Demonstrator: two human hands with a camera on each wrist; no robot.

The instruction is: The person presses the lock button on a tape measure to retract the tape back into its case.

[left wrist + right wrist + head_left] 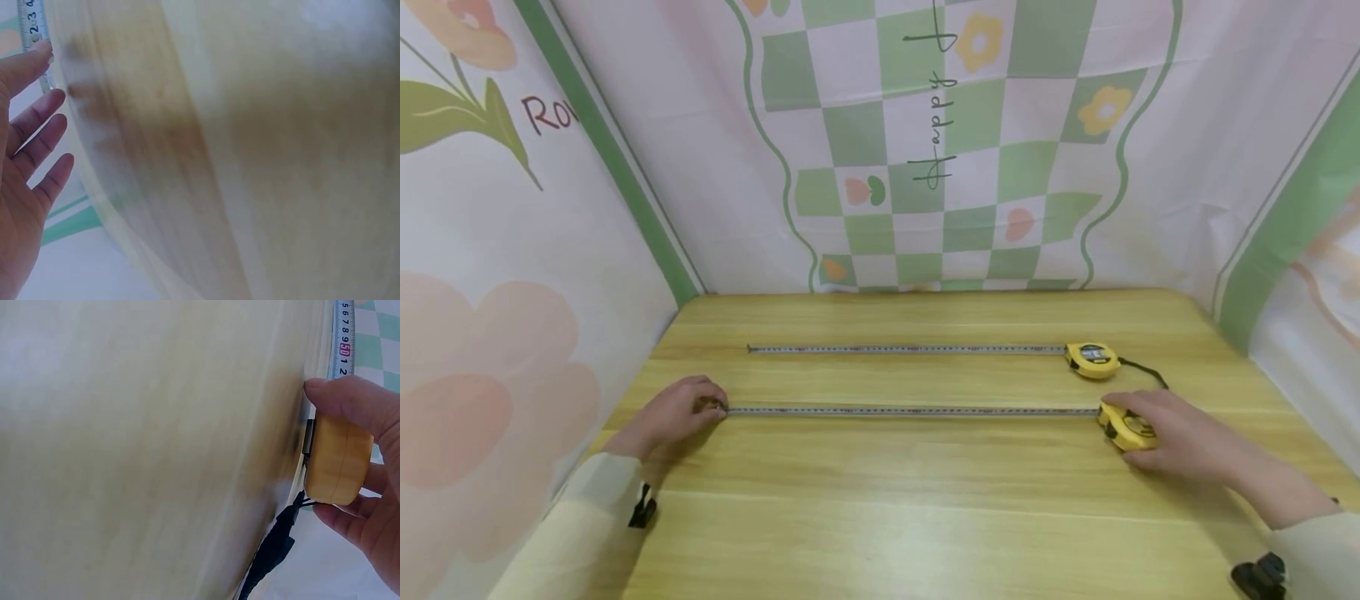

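Note:
Two yellow tape measures have their blades drawn out sideways across the wooden table. My right hand [1183, 429] grips the case of the nearer tape measure [1122, 427], thumb at one end and fingertips at the other. Its numbers near 50 show by the case in the right wrist view, with a black strap [275, 540] hanging off it. At the far left end of that blade [917, 411], my left hand [681, 408] pinches the tip between thumb and forefinger; the other fingers stay apart from it. Beyond lies the second tape measure [1093, 360], untouched, its blade [910, 349] roughly parallel.
The light wooden table [880, 517] ends at a hanging cloth [910, 179] with green checks and flowers. Patterned cloth walls [482, 250] stand close on the left and right. A black strap [1144, 370] trails from the farther tape measure toward my right hand.

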